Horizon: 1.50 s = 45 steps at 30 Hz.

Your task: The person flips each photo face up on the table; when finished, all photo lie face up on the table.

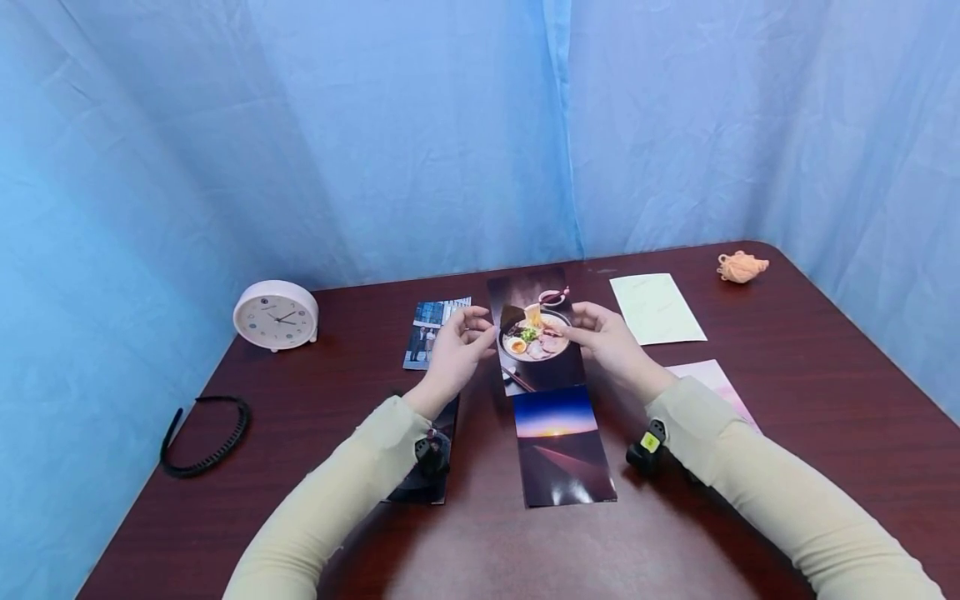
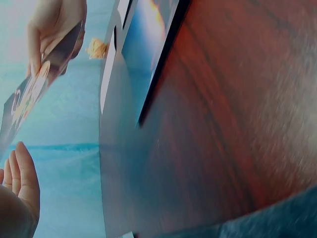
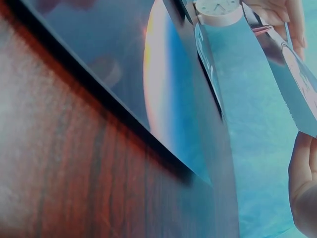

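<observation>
In the head view, a photo print of a ramen bowl (image 1: 536,371) is held up over the middle of the table. My right hand (image 1: 611,337) pinches its right edge, thumb on the picture side. At the opposite edge my left hand (image 1: 456,350) grips with thumb and bent fingers. In the left wrist view, the ramen photo (image 2: 55,54) slants between both hands. Just below it in the head view lies a sunset photo (image 1: 562,450), face up. A dark photo (image 1: 427,487) lies partly hidden under my left wrist.
A photo with people (image 1: 420,333) lies behind my left hand. To the right are a pale, blank-looking sheet (image 1: 658,308) and a pinkish print (image 1: 708,379), partly covered by my sleeve. A white clock (image 1: 276,317), black headband (image 1: 202,467) and orange yarn bundle (image 1: 741,267) sit farther out.
</observation>
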Tool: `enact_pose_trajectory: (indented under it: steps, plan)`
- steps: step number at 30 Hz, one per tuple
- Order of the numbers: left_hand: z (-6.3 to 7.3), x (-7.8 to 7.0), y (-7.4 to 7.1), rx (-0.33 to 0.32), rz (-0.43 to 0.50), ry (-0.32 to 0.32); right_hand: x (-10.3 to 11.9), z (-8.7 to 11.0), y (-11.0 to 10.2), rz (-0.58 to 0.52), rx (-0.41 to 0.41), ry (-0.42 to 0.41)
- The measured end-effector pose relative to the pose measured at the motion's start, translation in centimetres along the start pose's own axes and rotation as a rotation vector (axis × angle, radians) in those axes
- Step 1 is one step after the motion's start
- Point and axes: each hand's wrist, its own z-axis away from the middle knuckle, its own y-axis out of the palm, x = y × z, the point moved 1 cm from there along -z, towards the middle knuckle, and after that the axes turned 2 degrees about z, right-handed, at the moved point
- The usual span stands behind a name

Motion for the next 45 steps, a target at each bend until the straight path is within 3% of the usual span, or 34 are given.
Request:
enact_pose_trajectory:
  steps: [7,19,34,45]
  plan:
    - [0.8,-0.1,0.8,0.047,-0.034,0.003,0.2,0.0,-0.1,-0.035,-0.005,0.004]
    - [0.9,0.5,1.0,0.054,-0.045,0.007,0.2,-0.2,0.0,-0.026,-0.012,0.026]
    - [-1.1,0.3,0.5,-0.03,-0.029,-0.047,-0.5,-1.1,-1.9,-0.042,0.025,0.079]
    - [-2.9,0.9,1.4,-0.051,-0.041,-0.074,-0.7,-2.0,-2.0,0.036,0.005,0.123]
